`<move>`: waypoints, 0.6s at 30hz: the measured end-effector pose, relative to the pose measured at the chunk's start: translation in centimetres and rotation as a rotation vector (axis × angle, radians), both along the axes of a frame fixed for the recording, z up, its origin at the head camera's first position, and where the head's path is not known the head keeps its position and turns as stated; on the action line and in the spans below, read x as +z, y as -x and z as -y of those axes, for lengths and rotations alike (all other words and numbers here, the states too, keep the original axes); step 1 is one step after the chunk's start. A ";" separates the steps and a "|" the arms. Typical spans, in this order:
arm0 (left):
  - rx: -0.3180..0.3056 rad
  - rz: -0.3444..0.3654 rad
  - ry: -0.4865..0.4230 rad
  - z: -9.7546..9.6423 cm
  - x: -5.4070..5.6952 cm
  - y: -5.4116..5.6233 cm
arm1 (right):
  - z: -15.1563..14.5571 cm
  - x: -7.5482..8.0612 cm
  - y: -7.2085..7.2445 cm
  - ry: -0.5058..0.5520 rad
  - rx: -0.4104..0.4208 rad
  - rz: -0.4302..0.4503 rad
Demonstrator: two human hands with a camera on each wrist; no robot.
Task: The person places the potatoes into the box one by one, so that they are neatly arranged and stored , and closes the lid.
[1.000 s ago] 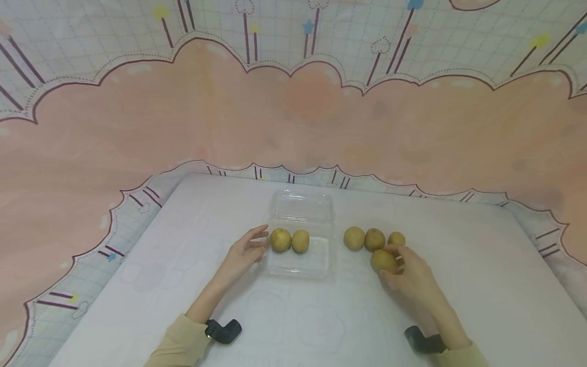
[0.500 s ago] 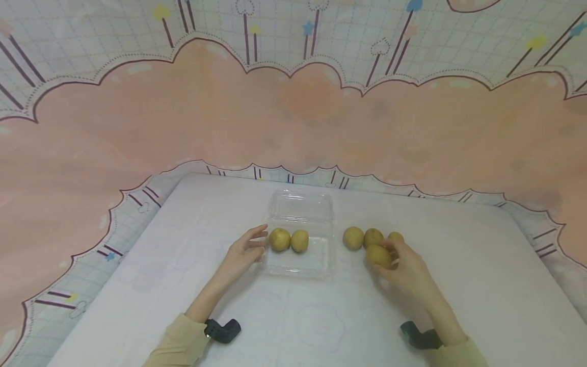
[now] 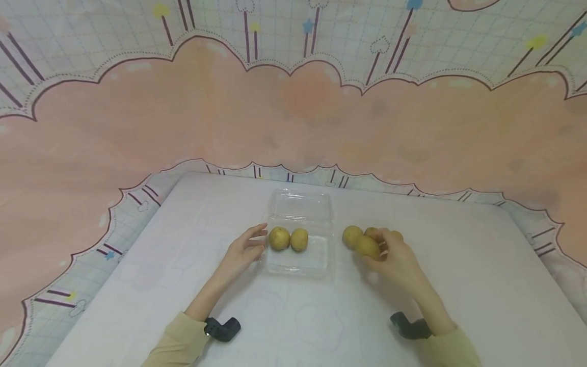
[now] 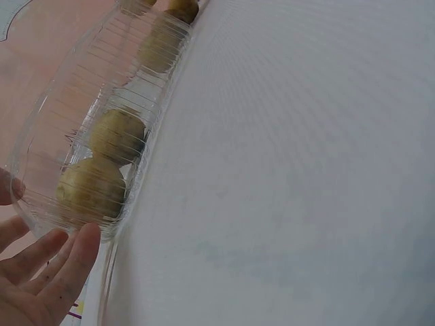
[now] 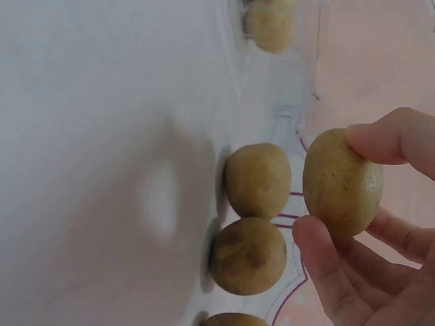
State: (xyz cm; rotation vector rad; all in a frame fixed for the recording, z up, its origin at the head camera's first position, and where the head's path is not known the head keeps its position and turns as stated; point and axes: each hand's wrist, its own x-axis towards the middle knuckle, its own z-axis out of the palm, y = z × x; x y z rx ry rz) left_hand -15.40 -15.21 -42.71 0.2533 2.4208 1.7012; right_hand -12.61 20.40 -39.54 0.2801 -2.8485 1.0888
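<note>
My right hand [image 3: 398,261] pinches a round, yellow-brown potato [image 3: 368,247] between thumb and fingers. In the right wrist view this held potato [image 5: 340,185] is raised above the table. Behind it, a row holds a potato [image 3: 351,236], a darker potato [image 3: 371,231] and a small one [image 3: 398,235], partly covered by my hand. To the left lies a clear plastic clamshell box [image 3: 317,260], its lid [image 3: 300,205] folded back. Two potatoes, one at the left wall [image 3: 279,238] and one beside it [image 3: 299,239], sit inside. My left hand [image 3: 243,252] rests at the box's left side, fingers loosely extended.
A white-covered table [image 3: 293,321] lies under everything. Beyond its far edge hangs a patterned pink and pale blue cloth [image 3: 293,122]. Black devices are strapped at the left wrist [image 3: 222,330] and the right wrist [image 3: 410,326].
My right hand has moved left with the potato, which has passed in front of the row towards the box. The left hand and the box have not visibly moved.
</note>
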 end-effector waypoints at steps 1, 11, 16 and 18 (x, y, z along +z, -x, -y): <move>0.002 0.002 -0.003 0.0 0.1 0.0 | 0.1 0.0 0.1 0.000 0.002 -0.003; 0.004 0.010 0.002 -0.1 0.1 0.0 | 1.8 0.7 1.1 -0.025 0.013 -0.012; 0.014 0.020 0.007 -0.2 -0.1 0.1 | 2.7 1.3 1.4 -0.029 0.026 -0.006; 0.018 0.025 0.007 -0.3 -0.1 0.1 | 3.0 1.5 1.5 -0.033 0.028 -0.012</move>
